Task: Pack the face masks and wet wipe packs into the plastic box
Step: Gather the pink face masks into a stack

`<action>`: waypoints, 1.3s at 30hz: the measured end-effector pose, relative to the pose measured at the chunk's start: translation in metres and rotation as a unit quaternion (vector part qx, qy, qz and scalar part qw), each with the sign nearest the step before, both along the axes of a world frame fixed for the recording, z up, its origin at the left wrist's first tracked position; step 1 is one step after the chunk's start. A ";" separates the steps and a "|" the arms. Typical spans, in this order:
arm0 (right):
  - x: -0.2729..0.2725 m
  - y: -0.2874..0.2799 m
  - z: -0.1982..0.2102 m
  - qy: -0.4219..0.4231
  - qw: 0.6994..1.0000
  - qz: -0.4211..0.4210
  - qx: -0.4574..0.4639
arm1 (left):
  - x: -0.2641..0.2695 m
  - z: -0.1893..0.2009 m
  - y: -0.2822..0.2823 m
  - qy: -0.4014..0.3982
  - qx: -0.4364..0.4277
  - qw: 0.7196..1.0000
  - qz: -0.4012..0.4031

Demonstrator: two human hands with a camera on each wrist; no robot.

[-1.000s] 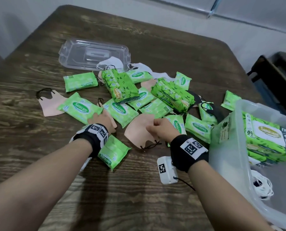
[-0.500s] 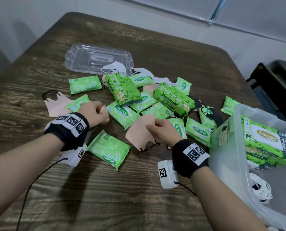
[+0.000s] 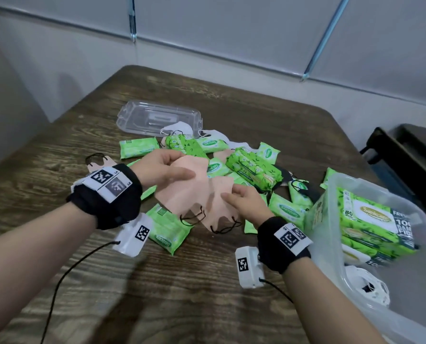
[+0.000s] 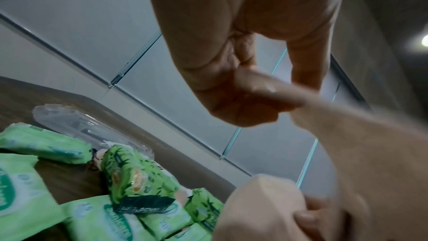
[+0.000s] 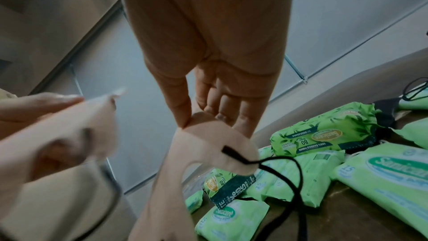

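Since half a second ago, both peach masks have been lifted off the worktop (image 3: 207,306) and brought together in the air above the pile. One peach mask (image 3: 182,187) is pinched at its top edge by the left hand (image 3: 162,167); a second peach mask (image 3: 221,199) is pinched between thumb and fingers of the right hand (image 3: 246,202), its black ear loops hanging below. The two masks overlap slightly.

For a tidy result, the masks should probably be aligned edge to edge and stacked flat, with the loops tucked in, before being carried to the plastic box (image 3: 355,281) at the right, where large wipe packs (image 3: 375,219) and a white mask (image 3: 365,286) already lie.

Many small wipe packs (image 3: 168,229) are scattered on the worktop, with the clear lid (image 3: 142,117) beyond them. "Sanicare" is read on the green packs, "15" on small ones, and "80" and "100% BAMBOO FIBERS" on a large pack (image 5: 324,138) in the right wrist view.
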State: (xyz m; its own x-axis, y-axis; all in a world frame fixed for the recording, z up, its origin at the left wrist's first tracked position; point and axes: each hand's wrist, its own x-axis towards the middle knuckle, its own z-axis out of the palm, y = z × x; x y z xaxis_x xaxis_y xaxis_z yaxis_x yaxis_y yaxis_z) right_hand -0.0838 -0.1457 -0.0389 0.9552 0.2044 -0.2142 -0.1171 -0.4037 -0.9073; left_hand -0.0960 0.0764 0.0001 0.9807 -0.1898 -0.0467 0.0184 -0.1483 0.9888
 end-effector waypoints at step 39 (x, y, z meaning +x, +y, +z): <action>0.058 0.083 -0.042 0.087 0.992 0.002 0.091 | 0.104 -0.150 0.152 0.252 0.542 0.776 0.203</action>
State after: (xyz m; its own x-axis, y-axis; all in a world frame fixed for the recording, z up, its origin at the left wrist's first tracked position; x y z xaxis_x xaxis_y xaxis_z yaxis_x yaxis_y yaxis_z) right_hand -0.0261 -0.0627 -0.0807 0.9061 0.2594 -0.3342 -0.2761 -0.2360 -0.9317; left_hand 0.0075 0.2281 -0.1502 0.7546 0.5485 -0.3602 0.6251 -0.7679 0.1400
